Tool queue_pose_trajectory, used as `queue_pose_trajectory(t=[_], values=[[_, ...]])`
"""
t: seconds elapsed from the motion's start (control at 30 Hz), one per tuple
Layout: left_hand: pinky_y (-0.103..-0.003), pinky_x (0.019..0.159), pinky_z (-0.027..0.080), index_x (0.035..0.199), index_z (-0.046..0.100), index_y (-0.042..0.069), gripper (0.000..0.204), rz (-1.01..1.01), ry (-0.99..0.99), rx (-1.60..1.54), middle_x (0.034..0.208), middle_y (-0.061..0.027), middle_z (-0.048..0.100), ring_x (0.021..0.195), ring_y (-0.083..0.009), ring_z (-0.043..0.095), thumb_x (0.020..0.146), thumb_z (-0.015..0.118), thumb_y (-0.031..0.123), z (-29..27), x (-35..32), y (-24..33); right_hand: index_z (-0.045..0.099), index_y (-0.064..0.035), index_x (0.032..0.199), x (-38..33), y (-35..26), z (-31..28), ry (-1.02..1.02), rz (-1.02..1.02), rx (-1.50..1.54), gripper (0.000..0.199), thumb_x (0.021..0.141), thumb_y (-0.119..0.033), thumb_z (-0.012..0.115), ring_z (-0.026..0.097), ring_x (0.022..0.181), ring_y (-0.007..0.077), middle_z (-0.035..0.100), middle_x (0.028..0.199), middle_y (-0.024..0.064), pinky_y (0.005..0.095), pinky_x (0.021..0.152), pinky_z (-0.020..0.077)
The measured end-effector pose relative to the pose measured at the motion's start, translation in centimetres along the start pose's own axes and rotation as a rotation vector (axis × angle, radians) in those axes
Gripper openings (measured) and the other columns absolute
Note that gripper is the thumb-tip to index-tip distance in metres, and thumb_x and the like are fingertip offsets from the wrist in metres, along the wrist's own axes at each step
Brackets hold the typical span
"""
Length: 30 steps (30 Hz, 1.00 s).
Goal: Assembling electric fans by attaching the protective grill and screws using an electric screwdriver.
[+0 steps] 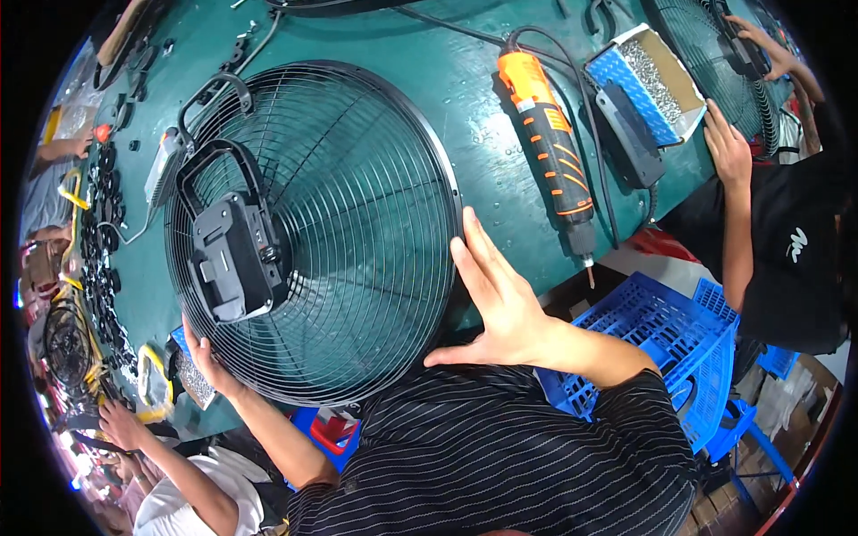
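Note:
A large round fan [357, 223] with a black wire grille lies on the green tabletop in front of me. On its left part sits a black motor housing [234, 255] with a looped bracket [223, 154]. My right hand [502, 308] is spread, thumb apart, with its fingertips against the right side of the rim. At the lower left edge of the grille rests my left hand [210, 364], its visible fingers stretched along the rim; part of it is hidden. An orange and black electric screwdriver [550, 143], bit toward me, lies right of the fan.
A blue-and-white box of screws [652, 85] and a black case [626, 134] stand at the right. Blue plastic crates [643, 330] are beside my right arm. Small black parts [103, 223] line the left. Co-workers' hands [731, 152] reach in from both sides.

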<state>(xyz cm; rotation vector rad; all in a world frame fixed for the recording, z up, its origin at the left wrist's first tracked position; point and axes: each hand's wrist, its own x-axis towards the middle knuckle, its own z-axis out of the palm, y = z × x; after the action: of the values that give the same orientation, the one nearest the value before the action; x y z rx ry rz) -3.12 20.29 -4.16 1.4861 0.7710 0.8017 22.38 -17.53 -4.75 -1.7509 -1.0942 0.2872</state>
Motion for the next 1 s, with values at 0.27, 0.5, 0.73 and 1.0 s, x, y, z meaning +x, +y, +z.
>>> queue_pose_trajectory(t=[0.27, 0.5, 0.73, 1.0], values=[[-0.039, 0.114, 0.034, 0.151, 0.029, -0.006, 0.06, -0.042, 0.049, 0.062, 0.149, -0.0187, 0.042, 0.134, -0.0274, 0.046, 0.097, 0.038, 0.017, -1.1, -0.4, -0.1, 0.031, 0.0121, 0.145, -0.1, 1.1, 0.4, 0.095, -0.097, -0.026, 0.113, 0.068, -0.052, 0.083, 0.035, 0.135, 0.0593, 0.025, 0.147, 0.0456, 0.0537, 0.105, 0.0431], [-0.042, 0.114, 0.033, 0.151, 0.029, -0.005, 0.063, -0.046, 0.004, -0.014, 0.147, -0.0186, 0.043, 0.133, -0.0279, 0.046, 0.095, 0.045, 0.019, -1.3, -0.4, -0.4, 0.032, 0.0135, 0.144, -0.1, 1.1, 0.1, 0.09, -0.1, -0.022, 0.113, 0.068, -0.052, 0.083, 0.037, 0.134, 0.0594, 0.026, 0.146, 0.0458, 0.0542, 0.106, 0.0424], [-0.042, 0.115, 0.032, 0.15, 0.03, -0.005, 0.074, -0.009, 0.0, 0.027, 0.147, -0.0197, 0.043, 0.134, -0.03, 0.046, 0.09, 0.057, 0.028, 0.2, 0.3, -0.3, 0.038, 0.0153, 0.139, 0.4, 0.3, -0.3, 0.101, -0.098, -0.071, 0.111, 0.065, -0.052, 0.086, 0.038, 0.134, 0.058, 0.03, 0.144, 0.0461, 0.0536, 0.108, 0.0404], [-0.041, 0.112, 0.035, 0.144, 0.044, 0.0, 0.061, 0.301, 0.166, 0.453, 0.147, -0.0173, 0.046, 0.138, -0.0289, 0.042, 0.087, 0.064, 0.009, 3.5, -2.3, 2.7, 0.058, 0.0047, 0.124, 2.5, -1.7, -5.9, 0.318, -0.039, -0.647, 0.054, 0.08, -0.018, 0.081, 0.062, 0.111, 0.0369, 0.062, 0.124, 0.0237, 0.0442, 0.097, 0.0489]])
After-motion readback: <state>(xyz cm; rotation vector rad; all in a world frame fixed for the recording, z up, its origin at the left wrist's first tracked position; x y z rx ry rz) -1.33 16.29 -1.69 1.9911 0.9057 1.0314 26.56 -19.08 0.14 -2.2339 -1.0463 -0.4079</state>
